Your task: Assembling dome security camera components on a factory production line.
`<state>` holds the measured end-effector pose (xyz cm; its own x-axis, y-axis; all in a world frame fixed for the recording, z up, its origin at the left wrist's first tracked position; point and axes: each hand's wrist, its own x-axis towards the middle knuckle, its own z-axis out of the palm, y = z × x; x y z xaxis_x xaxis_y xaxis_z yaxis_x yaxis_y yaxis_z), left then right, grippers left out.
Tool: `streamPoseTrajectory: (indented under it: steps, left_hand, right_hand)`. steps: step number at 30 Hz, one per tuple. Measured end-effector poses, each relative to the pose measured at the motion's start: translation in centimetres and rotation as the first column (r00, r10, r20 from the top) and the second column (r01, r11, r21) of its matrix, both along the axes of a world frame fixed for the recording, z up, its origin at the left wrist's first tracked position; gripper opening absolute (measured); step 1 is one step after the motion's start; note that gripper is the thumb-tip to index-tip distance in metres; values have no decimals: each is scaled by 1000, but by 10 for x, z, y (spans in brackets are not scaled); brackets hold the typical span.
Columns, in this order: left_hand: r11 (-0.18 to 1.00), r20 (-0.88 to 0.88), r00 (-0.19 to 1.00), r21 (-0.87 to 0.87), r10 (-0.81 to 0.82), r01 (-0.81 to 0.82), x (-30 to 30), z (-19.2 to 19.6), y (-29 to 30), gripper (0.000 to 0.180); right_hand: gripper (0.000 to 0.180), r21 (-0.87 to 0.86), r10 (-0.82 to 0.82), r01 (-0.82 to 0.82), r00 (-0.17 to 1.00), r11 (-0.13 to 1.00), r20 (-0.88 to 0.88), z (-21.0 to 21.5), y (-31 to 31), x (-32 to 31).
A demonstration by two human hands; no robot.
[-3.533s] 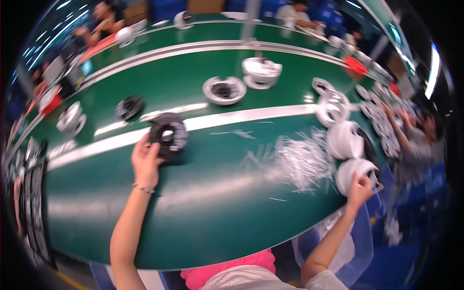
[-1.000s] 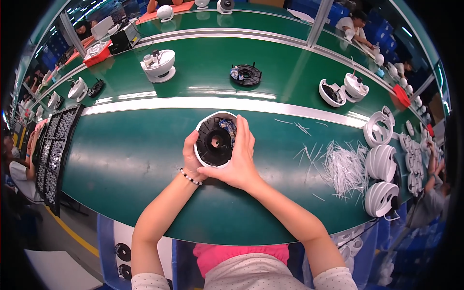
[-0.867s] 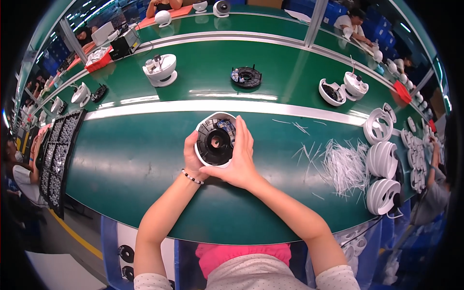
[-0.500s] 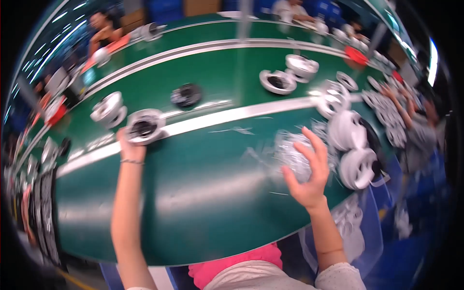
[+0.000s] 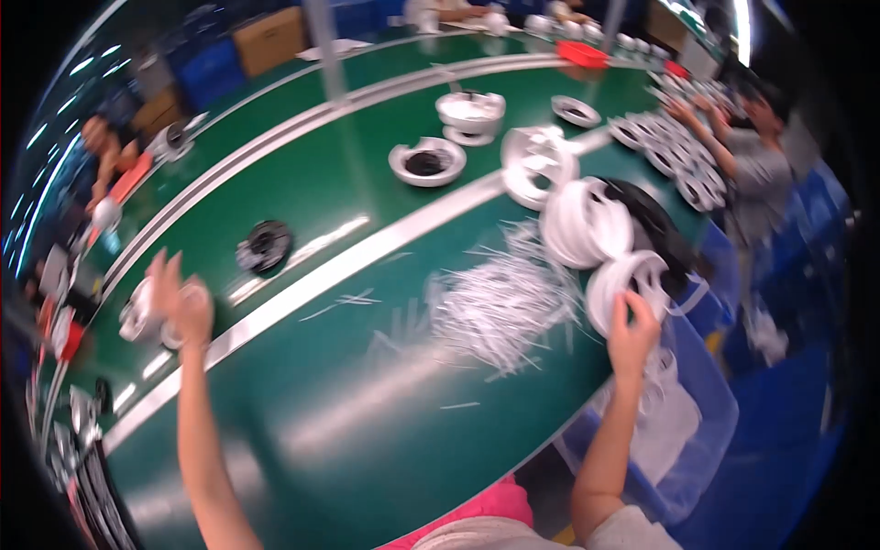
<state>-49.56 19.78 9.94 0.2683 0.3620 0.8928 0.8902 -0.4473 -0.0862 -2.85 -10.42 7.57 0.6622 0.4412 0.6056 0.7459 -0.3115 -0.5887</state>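
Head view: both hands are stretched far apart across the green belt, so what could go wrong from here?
The right hand touches the nearest white plastic ring housing in a row standing on edge; a nudge could roll or topple it into the blue bin below. The loose white plastic strips could get swept off. The left hand sets a round white-rimmed part down at full reach, blurred, so placement may be off.

A deep green belt (image 5: pixel 302 192) is crossed by a pale silver strip (image 5: pixel 367 257). White rings (image 5: pixel 587 225) and a heap of white ties (image 5: pixel 500 302) are seen beside a blue bin (image 5: pixel 706 403). A black disc (image 5: pixel 266 246) is set apart.
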Motion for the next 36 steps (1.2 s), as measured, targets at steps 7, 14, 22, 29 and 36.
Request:
streamPoseTrajectory:
  steps: [7, 14, 22, 29, 36]
  left_hand:
    - [595, 43, 882, -753, 470, -280, 71, -15, 59, 48]
    - [585, 405, 845, -798, 349, 141, 90, -57, 72, 50]
    - [540, 787, 555, -600, 268, 590, -8, -63, -5, 36]
    - [575, 948, 212, -312, 236, 756, -23, -68, -104, 43]
    - [645, 918, -259, 6, 299, 764, -73, -56, -166, 45]
  right_hand:
    - [14, 126, -274, 267, 961, 955, 44, 9, -16, 3]
    - [8, 248, -58, -92, 842, 964, 536, 58, -27, -52]
    - [12, -162, 965, -978, 86, 128, 247, 36, 39, -227]
    - [12, -587, 961, -794, -261, -158, 95, 24, 51, -251]
    - [94, -742, 994, -665, -105, -85, -20, 61, 75, -308]
